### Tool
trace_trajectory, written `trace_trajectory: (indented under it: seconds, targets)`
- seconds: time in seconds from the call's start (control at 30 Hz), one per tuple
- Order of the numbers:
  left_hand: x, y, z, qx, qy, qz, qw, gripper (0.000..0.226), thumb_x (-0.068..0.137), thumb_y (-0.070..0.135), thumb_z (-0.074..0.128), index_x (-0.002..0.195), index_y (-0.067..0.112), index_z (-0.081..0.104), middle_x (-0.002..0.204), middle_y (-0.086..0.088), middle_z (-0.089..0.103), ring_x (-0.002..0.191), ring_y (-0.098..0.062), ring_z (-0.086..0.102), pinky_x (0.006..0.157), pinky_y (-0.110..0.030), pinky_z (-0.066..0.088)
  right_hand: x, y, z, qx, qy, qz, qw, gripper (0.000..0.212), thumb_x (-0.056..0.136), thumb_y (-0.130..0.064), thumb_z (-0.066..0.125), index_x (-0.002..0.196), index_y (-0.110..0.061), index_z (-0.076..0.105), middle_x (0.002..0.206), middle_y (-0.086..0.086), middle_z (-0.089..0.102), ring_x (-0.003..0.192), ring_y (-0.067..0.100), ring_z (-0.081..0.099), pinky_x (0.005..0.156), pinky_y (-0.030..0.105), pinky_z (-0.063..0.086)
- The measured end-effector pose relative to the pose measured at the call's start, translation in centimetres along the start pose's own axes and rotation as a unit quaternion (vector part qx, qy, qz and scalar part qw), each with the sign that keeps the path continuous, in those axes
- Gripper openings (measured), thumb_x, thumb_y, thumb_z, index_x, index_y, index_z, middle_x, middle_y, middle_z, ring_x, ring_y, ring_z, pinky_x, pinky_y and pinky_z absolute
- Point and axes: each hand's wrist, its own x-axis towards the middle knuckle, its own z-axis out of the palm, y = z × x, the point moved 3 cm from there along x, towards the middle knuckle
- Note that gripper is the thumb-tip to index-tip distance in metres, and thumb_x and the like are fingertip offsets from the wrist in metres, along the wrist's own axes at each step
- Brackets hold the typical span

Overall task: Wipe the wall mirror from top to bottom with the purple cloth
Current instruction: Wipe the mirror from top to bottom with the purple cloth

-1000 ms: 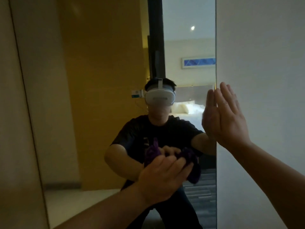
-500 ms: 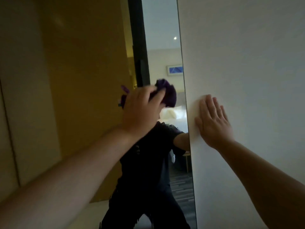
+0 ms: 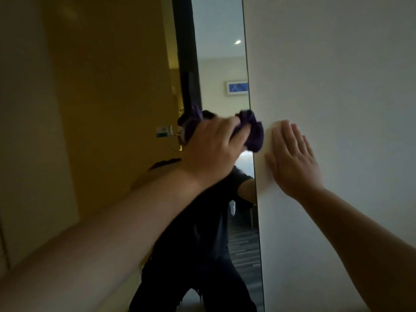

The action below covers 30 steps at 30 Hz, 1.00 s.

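The tall wall mirror (image 3: 220, 64) fills the left and middle of the view, with its right edge running down beside a white wall. My left hand (image 3: 211, 149) presses a bunched purple cloth (image 3: 253, 131) against the glass at the mirror's right edge, about mid-height. The cloth sticks out past my fingertips and overlaps the edge. My right hand (image 3: 292, 161) lies flat with fingers apart on the white wall (image 3: 337, 86), just right of the cloth. The mirror reflects a crouching person in dark clothes, mostly hidden by my left arm.
The mirror reflects a yellow-brown wood panel (image 3: 112, 86), a dark vertical post (image 3: 186, 52), a ceiling light and a framed blue picture (image 3: 237, 87). A small wall switch plate (image 3: 164, 131) shows in the reflection. Patterned carpet appears low in the glass.
My left hand rose with the cloth from low on the glass, then swept right to the mirror's edge. My right hand went from raised beside the mirror's edge to flat on the wall.
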Motion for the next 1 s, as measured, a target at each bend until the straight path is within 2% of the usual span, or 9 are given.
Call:
trace_trajectory:
  seconds: [0.13, 0.23, 0.37, 0.5, 0.63, 0.77, 0.83, 0.9, 1.0]
  targets:
    - [-10.3, 7.8, 0.0, -0.044, -0.065, 0.058, 0.995, 0.038, 0.1, 0.02, 0.051, 0.136, 0.012, 0.057, 0.12, -0.012, 0.059, 0.1, -0.029, 0.053, 0.085, -0.043, 0.043, -0.1, 0.1, -0.1, -0.007, 0.012, -0.008, 1.0, 0.067, 0.103, -0.049, 0.02, 0.158, -0.011, 0.01, 0.166, 0.012, 0.002, 0.152, 0.024, -0.004, 0.122, 0.039, 0.002]
    - [-17.4, 12.8, 0.3, -0.096, -0.158, 0.084, 0.979, 0.044, 0.097, 0.025, 0.054, 0.14, 0.016, 0.049, 0.122, -0.005, 0.051, 0.101, -0.023, 0.052, 0.09, -0.047, 0.051, -0.1, -0.1, -0.2, -0.01, 0.014, -0.005, 1.0, 0.065, 0.105, -0.046, 0.024, 0.158, -0.011, 0.008, 0.166, 0.012, 0.002, 0.152, 0.025, -0.004, 0.122, 0.039, 0.001]
    - [-21.2, 15.1, 0.2, -0.119, -0.161, 0.088, 0.976, 0.038, 0.102, 0.026, 0.046, 0.138, 0.02, 0.055, 0.125, -0.004, 0.051, 0.103, -0.021, 0.054, 0.088, -0.039, 0.05, -0.1, -0.3, -0.3, -0.022, -0.003, 0.009, 1.0, 0.065, 0.107, -0.043, 0.027, 0.158, -0.014, 0.001, 0.166, 0.011, -0.005, 0.151, 0.023, -0.011, 0.122, 0.037, -0.003]
    - [-20.1, 14.5, -1.0, -0.15, -0.167, 0.062, 0.973, 0.035, 0.103, 0.024, 0.047, 0.136, 0.019, 0.055, 0.124, -0.004, 0.055, 0.1, -0.022, 0.056, 0.087, -0.038, 0.048, -0.2, -0.8, -0.9, -0.01, -0.037, 0.02, 0.999, 0.067, 0.105, -0.044, 0.024, 0.158, -0.015, -0.004, 0.166, 0.009, -0.012, 0.151, 0.023, -0.014, 0.122, 0.039, -0.003]
    - [-21.3, 11.6, -3.6, -0.181, -0.147, -0.019, 0.972, 0.038, 0.097, 0.024, 0.067, 0.132, 0.014, 0.058, 0.123, -0.008, 0.052, 0.102, -0.026, 0.057, 0.086, -0.044, 0.05, 0.0, -1.3, -2.9, 0.056, -0.06, 0.04, 0.996, 0.07, 0.101, -0.052, 0.024, 0.159, -0.017, 0.009, 0.167, 0.01, -0.001, 0.153, 0.029, 0.0, 0.124, 0.049, 0.007]
    - [-25.1, 7.5, -8.2, -0.158, -0.133, -0.072, 0.976, 0.033, 0.099, 0.031, 0.064, 0.129, 0.016, 0.061, 0.12, -0.006, 0.058, 0.103, -0.024, 0.058, 0.083, -0.038, 0.046, -4.1, -5.3, -3.8, 0.113, -0.003, 0.064, 0.992, 0.072, 0.098, -0.051, 0.028, 0.157, -0.01, 0.016, 0.166, 0.014, 0.008, 0.153, 0.025, 0.004, 0.124, 0.046, 0.004]
    - [-27.6, 5.6, -10.5, -0.143, -0.126, -0.098, 0.977, 0.032, 0.101, 0.03, 0.062, 0.13, 0.016, 0.061, 0.122, -0.007, 0.059, 0.104, -0.027, 0.059, 0.084, -0.039, 0.046, -8.2, -9.2, -2.7, 0.146, 0.026, 0.037, 0.988, 0.066, 0.101, -0.045, 0.028, 0.157, -0.011, 0.019, 0.166, 0.01, 0.008, 0.152, 0.018, 0.0, 0.124, 0.042, 0.002]
    - [-30.6, 3.9, -12.5, -0.136, -0.129, -0.127, 0.974, 0.033, 0.103, 0.026, 0.059, 0.133, 0.015, 0.057, 0.125, -0.009, 0.056, 0.107, -0.03, 0.059, 0.085, -0.041, 0.047, -12.6, -13.7, -0.9, 0.171, 0.042, -0.023, 0.984, 0.063, 0.101, -0.042, 0.032, 0.155, -0.011, 0.026, 0.164, 0.01, 0.01, 0.153, 0.02, 0.0, 0.124, 0.047, 0.005]
    - [-35.1, 1.6, -14.9, -0.105, -0.153, -0.148, 0.971, 0.036, 0.099, 0.024, 0.06, 0.133, 0.015, 0.054, 0.124, -0.007, 0.052, 0.105, -0.031, 0.06, 0.085, -0.044, 0.049, -18.5, -20.4, 2.8, 0.155, -0.006, -0.141, 0.978, 0.061, 0.096, -0.036, 0.043, 0.151, -0.011, 0.039, 0.164, 0.013, 0.015, 0.153, 0.03, 0.006, 0.124, 0.052, 0.005]
